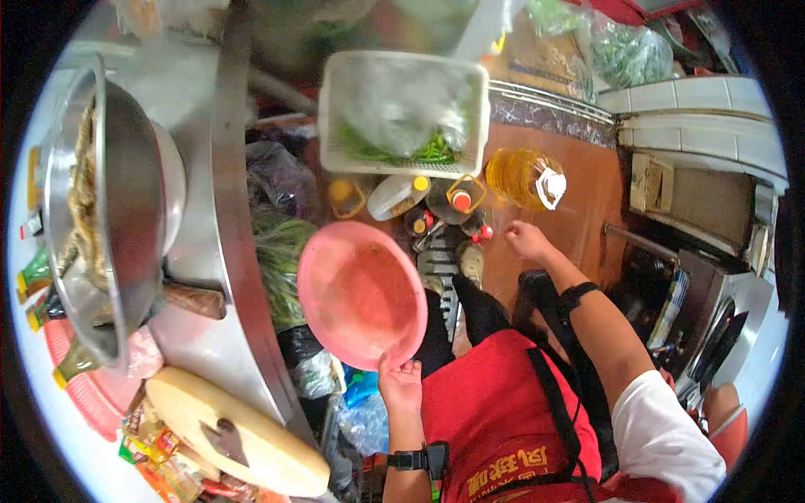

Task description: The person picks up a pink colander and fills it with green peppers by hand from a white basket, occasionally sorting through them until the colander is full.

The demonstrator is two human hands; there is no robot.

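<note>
My left hand point(401, 384) grips the near rim of a pink plastic basin point(360, 293), which is tilted and shows wet-looking marks inside. My right hand point(526, 240) is held out over the brown floor with its fingers curled; whether anything is in it is too small to tell. Just beyond that hand stands a large bottle of yellow oil point(524, 178) with a white cap and handle. Several bottles are grouped beyond the basin, one with a red cap point(460, 200). Behind them is a white basket point(332, 151) holding green vegetables under clear plastic.
A steel counter point(197, 293) at the left carries a large metal bowl point(134, 193) and a round wooden board point(251, 436). Leafy greens point(281, 260) and plastic bags lie beside its edge. At the right are white-tiled ledges point(696, 96) and a metal stove-like unit point(713, 289).
</note>
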